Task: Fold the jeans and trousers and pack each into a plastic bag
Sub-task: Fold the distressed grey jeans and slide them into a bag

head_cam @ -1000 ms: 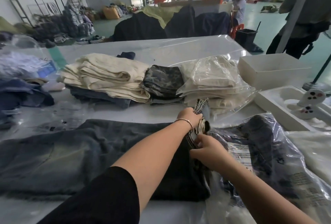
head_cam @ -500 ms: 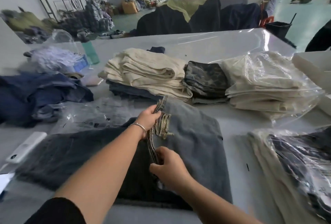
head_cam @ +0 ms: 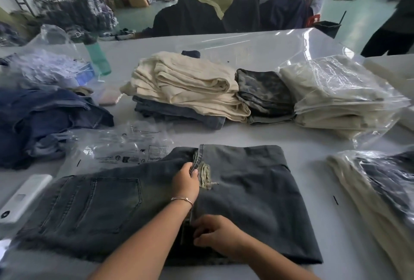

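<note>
At the near edge of the desk [head_cam: 280, 42], both hands work the folded-over leg of the dark grey jeans [head_cam: 246, 201]. The left hand [head_cam: 186, 182], a thin bracelet at its wrist, pinches the frayed hem at the fold's far end. The right hand [head_cam: 216, 236], fingers curled, grips the same edge nearer the body. Empty plastic bags [head_cam: 125, 145] lie just beyond the jeans. Farther back sit stacked cream trousers [head_cam: 188, 87], a camouflage pair [head_cam: 264, 93] and bagged cream trousers [head_cam: 336, 96].
</note>
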`<state>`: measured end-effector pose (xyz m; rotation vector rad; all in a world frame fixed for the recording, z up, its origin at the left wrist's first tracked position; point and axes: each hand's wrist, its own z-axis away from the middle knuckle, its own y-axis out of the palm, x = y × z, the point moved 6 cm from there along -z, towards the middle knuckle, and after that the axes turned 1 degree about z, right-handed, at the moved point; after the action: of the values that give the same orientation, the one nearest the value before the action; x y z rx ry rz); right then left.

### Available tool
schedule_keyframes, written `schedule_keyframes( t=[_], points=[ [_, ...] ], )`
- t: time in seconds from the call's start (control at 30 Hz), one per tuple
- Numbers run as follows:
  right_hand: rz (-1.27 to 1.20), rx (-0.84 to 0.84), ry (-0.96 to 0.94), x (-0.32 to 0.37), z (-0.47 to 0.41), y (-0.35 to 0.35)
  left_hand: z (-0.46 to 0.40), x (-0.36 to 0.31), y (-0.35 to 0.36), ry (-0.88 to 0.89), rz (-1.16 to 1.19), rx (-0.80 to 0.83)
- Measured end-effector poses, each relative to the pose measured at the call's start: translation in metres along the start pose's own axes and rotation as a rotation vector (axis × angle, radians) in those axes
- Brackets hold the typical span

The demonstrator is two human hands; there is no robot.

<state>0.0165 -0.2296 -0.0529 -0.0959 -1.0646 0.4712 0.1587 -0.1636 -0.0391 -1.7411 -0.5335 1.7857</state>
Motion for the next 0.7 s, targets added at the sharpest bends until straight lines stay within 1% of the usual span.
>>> schedule_keyframes(
  t=[0.07, 0.1, 0.13, 0.17, 0.2, 0.27, 0.3, 0.33, 0.37, 0.4, 0.43, 0.47, 0.5, 0.6, 0.63, 0.7],
  points=[
    [-0.038, -0.001, 0.025, -0.005, 0.001, 0.008, 0.008, 0.018, -0.001, -0.037, -0.056, 0.022],
    [-0.067, -0.033, 0.014, -0.006, 0.003, 0.007, 0.011, 0.027, 0.001, -0.063, -0.086, 0.054],
    [-0.087, -0.100, -0.007, -0.007, 0.006, 0.000, 0.014, 0.035, 0.004, -0.087, -0.112, 0.093],
    [-0.070, -0.221, -0.027, -0.009, 0.013, -0.011, 0.017, 0.042, 0.004, -0.110, -0.112, 0.127],
    [0.001, -0.405, -0.035, -0.014, 0.022, -0.029, 0.019, 0.047, 0.004, -0.142, -0.063, 0.152],
    [0.211, -0.891, -0.018, -0.027, 0.056, -0.075, 0.024, 0.055, 0.002, -0.222, 0.148, 0.187],
    [0.279, -1.110, 0.040, -0.039, 0.077, -0.095, 0.030, 0.059, 0.000, -0.240, 0.237, 0.199],
    [0.295, -1.257, 0.152, -0.056, 0.095, -0.114, 0.037, 0.062, -0.001, -0.231, 0.275, 0.220],
    [0.264, -1.323, 0.301, -0.076, 0.109, -0.130, 0.044, 0.064, -0.001, -0.196, 0.260, 0.248],
    [0.212, -1.310, 0.458, -0.097, 0.117, -0.143, 0.050, 0.065, 0.000, -0.141, 0.204, 0.267],
    [0.149, -1.250, 0.576, -0.116, 0.122, -0.151, 0.052, 0.063, 0.000, -0.078, 0.132, 0.262],
    [0.095, -1.189, 0.627, -0.129, 0.123, -0.156, 0.053, 0.057, -0.002, -0.017, 0.086, 0.237],
    [0.056, -1.151, 0.624, -0.135, 0.123, -0.159, 0.052, 0.049, -0.005, 0.032, 0.083, 0.204],
    [0.022, -1.051, 0.496, -0.127, 0.112, -0.163, 0.043, 0.023, -0.022, 0.135, 0.116, 0.105],
    [0.044, -1.000, 0.472, -0.124, 0.106, -0.161, 0.039, 0.020, -0.026, 0.161, 0.071, 0.088],
    [0.127, -0.931, 0.479, -0.120, 0.097, -0.153, 0.036, 0.027, -0.028, 0.161, -0.110, 0.122]
  ],
)
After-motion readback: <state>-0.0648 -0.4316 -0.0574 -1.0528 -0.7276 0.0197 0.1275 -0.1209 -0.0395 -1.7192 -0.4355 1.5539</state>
